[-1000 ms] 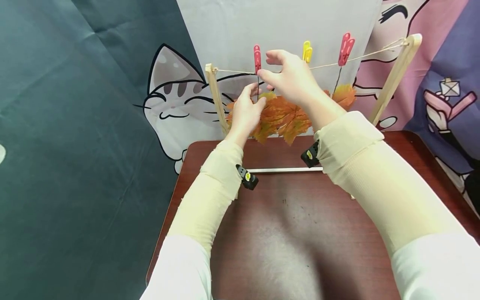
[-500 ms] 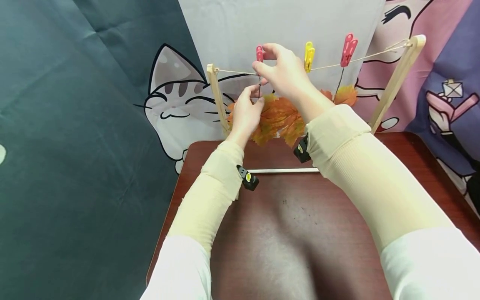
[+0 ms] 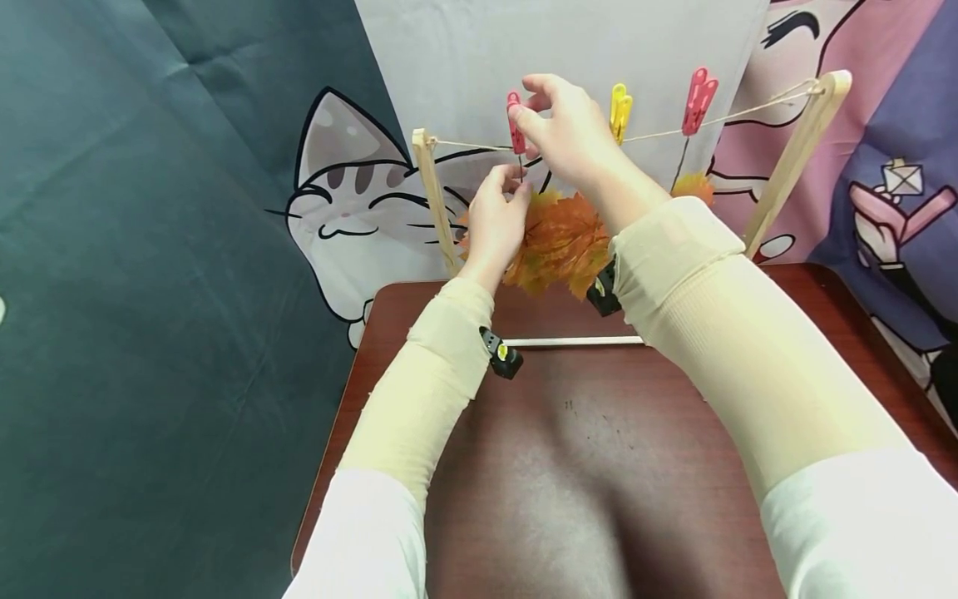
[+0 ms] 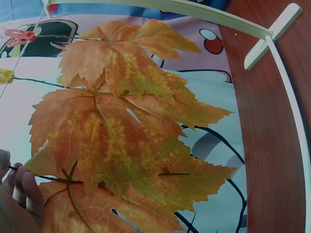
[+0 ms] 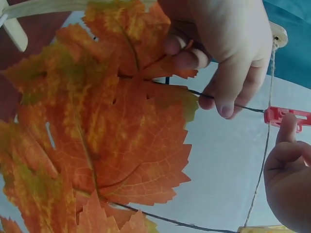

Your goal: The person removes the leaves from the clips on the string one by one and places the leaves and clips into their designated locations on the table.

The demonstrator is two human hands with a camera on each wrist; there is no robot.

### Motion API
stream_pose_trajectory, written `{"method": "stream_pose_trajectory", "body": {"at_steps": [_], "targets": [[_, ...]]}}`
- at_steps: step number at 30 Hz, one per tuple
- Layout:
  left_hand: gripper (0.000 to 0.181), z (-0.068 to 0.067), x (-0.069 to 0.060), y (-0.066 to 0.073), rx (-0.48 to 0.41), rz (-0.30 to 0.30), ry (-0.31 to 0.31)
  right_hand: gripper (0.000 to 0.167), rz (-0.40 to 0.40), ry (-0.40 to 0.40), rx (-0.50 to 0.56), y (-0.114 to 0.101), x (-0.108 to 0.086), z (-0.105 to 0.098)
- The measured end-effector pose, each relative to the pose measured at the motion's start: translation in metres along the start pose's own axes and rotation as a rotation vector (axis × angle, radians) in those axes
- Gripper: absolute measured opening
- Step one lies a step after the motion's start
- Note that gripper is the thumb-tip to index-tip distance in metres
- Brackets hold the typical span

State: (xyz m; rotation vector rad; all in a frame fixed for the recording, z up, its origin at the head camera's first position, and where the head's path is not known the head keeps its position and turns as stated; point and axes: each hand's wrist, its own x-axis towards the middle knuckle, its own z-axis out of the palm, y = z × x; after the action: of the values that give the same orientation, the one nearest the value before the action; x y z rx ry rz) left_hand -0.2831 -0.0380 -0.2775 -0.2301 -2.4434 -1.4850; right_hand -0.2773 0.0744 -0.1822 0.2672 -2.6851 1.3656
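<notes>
My left hand (image 3: 497,218) pinches the dark wire stem (image 5: 224,103) of an orange autumn leaf (image 5: 127,53), just below the line. That stem runs up to a red clothespin (image 3: 517,133) on the string (image 3: 464,145). Higher up, my right hand (image 3: 572,133) holds this clothespin near its top, thumb across its front. In the right wrist view, one of the right hand's fingers (image 5: 287,127) touches the clip; its far end lies outside the picture. More orange and green leaves (image 4: 116,131) overlap beside it, partly hidden by my right arm in the head view.
The string spans two wooden posts (image 3: 797,154). A yellow clothespin (image 3: 619,112) and another red clothespin (image 3: 699,101) hang farther right, with leaf stems below. A white rod (image 3: 572,342) crosses low over the brown table (image 3: 539,466). Printed cloth (image 3: 337,200) hangs behind.
My right hand has moved left and slightly up onto the red clothespin, which now tilts a little. My left hand has shifted slightly right and up along the stem.
</notes>
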Motion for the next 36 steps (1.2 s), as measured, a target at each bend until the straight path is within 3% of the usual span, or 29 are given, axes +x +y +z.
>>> {"method": "stream_pose_trajectory", "body": {"at_steps": [11, 23, 30, 36], "targets": [[0.016, 0.0, -0.004, -0.004, -0.012, 0.005, 0.02, 0.053, -0.021, -0.054, 0.008, 0.003, 0.002, -0.001], [0.016, 0.004, -0.005, -0.004, -0.025, 0.011, 0.051, 0.042, -0.063, -0.002, -0.052, 0.01, 0.002, -0.005], [0.018, 0.007, -0.004, -0.004, -0.02, 0.025, 0.038, 0.032, -0.108, 0.093, -0.033, 0.012, -0.001, -0.01], [0.019, 0.008, -0.005, -0.003, -0.018, 0.04, 0.058, 0.029, -0.137, 0.124, 0.002, 0.013, -0.004, -0.014]]}}
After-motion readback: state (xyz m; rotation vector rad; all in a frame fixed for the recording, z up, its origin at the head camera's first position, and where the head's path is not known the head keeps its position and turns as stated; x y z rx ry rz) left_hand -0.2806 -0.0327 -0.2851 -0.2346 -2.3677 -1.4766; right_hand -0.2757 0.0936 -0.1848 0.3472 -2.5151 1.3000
